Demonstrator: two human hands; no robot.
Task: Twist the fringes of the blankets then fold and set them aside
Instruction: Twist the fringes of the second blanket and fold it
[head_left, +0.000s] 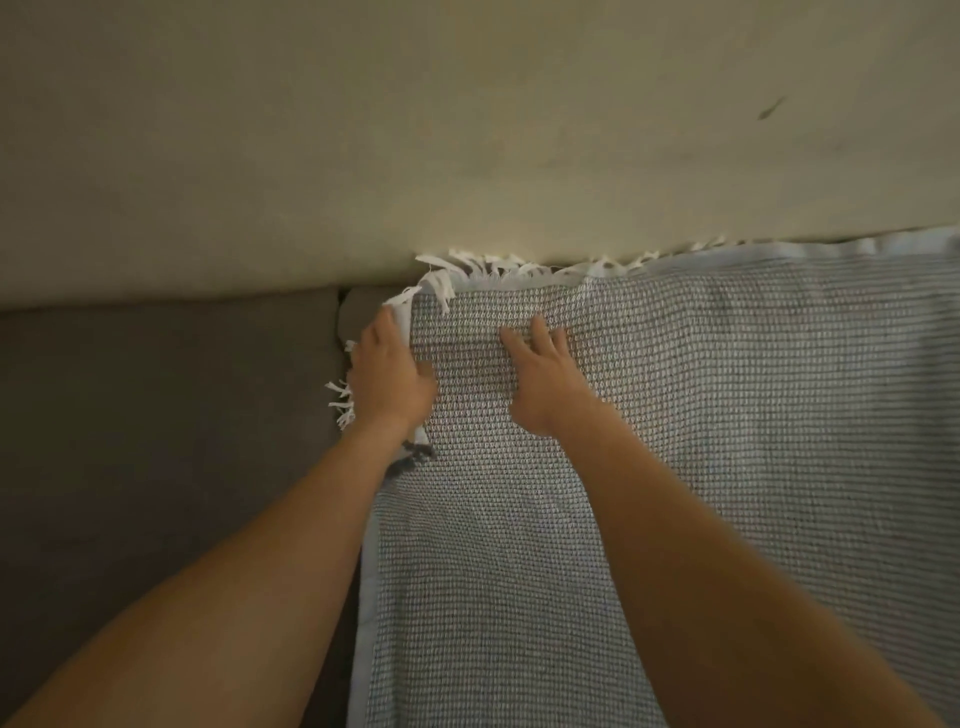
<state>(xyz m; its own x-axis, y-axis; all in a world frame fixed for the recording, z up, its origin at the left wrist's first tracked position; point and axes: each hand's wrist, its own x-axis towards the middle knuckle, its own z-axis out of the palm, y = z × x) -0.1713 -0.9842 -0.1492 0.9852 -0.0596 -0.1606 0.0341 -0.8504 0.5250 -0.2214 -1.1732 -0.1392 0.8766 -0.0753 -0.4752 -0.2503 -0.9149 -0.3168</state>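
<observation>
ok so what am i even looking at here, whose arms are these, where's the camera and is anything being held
There is no machine here. These are a person's two bare arms, filmed by one wide-angle camera worn on their head and looking forward and down. That is why the arms come in from the bottom of the picture.

A grey and white woven blanket with white fringes lies spread on a dark grey cushioned surface, up against a pale cream surface behind it.

The right hand lies flat on the blanket with its fingers spread and holds nothing. The left hand lies along the blanket's left edge near the corner. Whether it grips that edge cannot be told from this picture.
</observation>
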